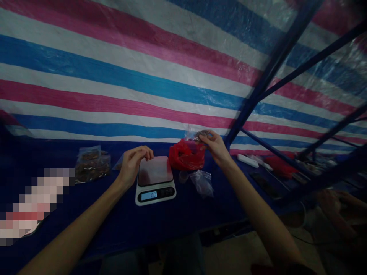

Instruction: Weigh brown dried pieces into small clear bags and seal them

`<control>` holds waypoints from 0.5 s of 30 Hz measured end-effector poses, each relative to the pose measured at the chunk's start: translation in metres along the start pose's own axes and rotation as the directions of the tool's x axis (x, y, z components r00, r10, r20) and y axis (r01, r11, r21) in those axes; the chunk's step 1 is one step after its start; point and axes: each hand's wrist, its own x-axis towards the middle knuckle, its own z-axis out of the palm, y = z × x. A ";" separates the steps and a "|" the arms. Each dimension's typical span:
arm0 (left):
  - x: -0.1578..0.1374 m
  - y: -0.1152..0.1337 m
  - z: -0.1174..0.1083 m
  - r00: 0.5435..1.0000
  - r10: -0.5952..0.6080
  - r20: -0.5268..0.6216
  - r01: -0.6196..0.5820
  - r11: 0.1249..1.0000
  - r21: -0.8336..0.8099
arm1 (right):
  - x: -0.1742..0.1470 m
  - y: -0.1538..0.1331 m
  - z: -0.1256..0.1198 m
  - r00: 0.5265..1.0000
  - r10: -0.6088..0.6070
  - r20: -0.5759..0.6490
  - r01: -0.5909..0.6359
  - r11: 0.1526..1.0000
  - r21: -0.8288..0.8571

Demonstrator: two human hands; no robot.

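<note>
A white digital kitchen scale [155, 179] with a dark, shiny top plate lies in front of me, its display reading zero. My left hand [133, 162] is above the plate's upper left corner, fingers curled and pressed together; anything in them is hidden. My right hand [213, 143] pinches a grey-brown clump [202, 134] over the right side of an open red plastic bag [183, 158]. Clear plastic film [190, 131] shows beside the clump. Just right of the scale are a small round translucent piece [183, 176] and a clear zip bag [202, 183].
Filled zip bags with brown contents [93, 164] lie at left on the blue table. A white power strip [247, 160], a dark phone-like slab [265, 185] and a red bundle [282, 168] lie at right. Blue metal bars [258, 91] slant there. Another person's hands [329, 202] are at far right.
</note>
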 end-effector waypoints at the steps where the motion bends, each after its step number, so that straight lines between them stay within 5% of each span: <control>1: 0.000 -0.001 0.000 1.000 0.014 0.012 -0.014 0.999 0.029 | 0.006 -0.002 -0.011 0.999 -0.035 -0.013 0.034 0.994 -0.099; 4: -0.001 -0.007 0.000 0.998 0.045 0.042 -0.049 0.994 0.096 | 0.019 -0.004 -0.032 0.995 -0.090 0.041 0.099 0.919 -0.382; 8: -0.001 -0.015 -0.003 0.998 0.053 0.043 -0.057 0.992 0.113 | 0.027 -0.008 -0.036 0.951 -0.062 0.302 0.258 0.698 -0.668; 11: -0.001 -0.018 -0.004 0.998 0.044 0.045 -0.049 0.993 0.108 | 0.037 -0.015 -0.029 0.882 0.029 0.471 0.374 0.565 -0.735; 15: -0.001 -0.018 -0.006 0.998 0.040 0.046 -0.045 0.993 0.107 | 0.058 -0.022 -0.019 0.790 0.205 0.578 0.417 0.513 -0.750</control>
